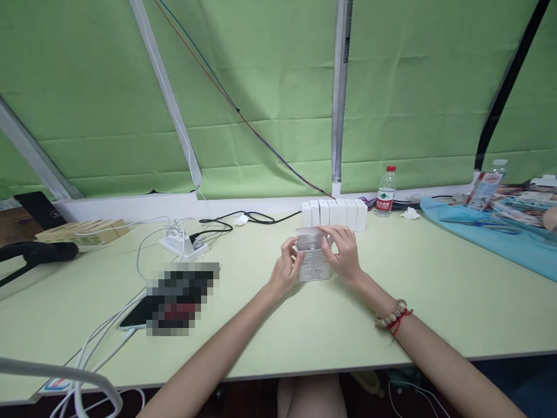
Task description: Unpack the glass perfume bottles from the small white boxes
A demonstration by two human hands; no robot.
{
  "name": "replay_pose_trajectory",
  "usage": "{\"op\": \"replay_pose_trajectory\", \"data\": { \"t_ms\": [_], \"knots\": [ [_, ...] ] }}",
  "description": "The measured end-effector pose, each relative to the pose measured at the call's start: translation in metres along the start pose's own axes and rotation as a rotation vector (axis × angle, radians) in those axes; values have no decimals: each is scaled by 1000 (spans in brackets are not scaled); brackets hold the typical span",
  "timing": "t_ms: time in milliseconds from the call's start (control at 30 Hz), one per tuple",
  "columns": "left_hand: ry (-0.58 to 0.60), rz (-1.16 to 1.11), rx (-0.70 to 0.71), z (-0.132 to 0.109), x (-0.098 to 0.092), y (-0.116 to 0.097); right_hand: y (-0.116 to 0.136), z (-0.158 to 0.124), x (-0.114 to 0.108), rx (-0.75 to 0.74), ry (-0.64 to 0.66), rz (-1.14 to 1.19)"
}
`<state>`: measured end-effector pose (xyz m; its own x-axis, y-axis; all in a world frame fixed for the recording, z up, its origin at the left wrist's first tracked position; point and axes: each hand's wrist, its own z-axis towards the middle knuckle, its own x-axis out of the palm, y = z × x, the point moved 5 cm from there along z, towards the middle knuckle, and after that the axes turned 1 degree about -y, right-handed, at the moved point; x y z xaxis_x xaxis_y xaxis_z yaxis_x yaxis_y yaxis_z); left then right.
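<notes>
A small white printed box (315, 268) stands on the table in front of me, its top flap raised. Something round and pale shows inside its opening, too small to name. My left hand (287, 266) grips the box's left side, thumb at the front. At the right upper edge, my right hand (343, 252) has its fingers closed on the box near the raised flap. Just behind the hands, a row of several white boxes (334, 213) stands upright against the low ledge.
Left of me, a phone-like dark device (174, 299), partly blurred out, lies near white cables and a power strip (185, 248). A water bottle (385, 194) and crumpled tissue (410, 213) are at the back right. Blue plastic sheeting (487, 235) covers the right side.
</notes>
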<state>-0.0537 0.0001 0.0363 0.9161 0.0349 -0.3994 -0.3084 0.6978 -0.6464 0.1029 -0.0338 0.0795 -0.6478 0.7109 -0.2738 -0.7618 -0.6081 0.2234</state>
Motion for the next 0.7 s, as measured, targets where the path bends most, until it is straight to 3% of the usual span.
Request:
{"op": "replay_pose_trajectory", "data": {
  "t_ms": [133, 533, 700],
  "knots": [
    [-11, -65, -27, 0, 1, 1, 0, 0, -2, -13, -40, 23],
    [31, 70, 20, 1, 3, 2, -3, -1, -1, -60, -53, 89],
    [55, 236, 153, 3, -1, -12, -5, -2, 0, -30, -57, 135]
  ]
}}
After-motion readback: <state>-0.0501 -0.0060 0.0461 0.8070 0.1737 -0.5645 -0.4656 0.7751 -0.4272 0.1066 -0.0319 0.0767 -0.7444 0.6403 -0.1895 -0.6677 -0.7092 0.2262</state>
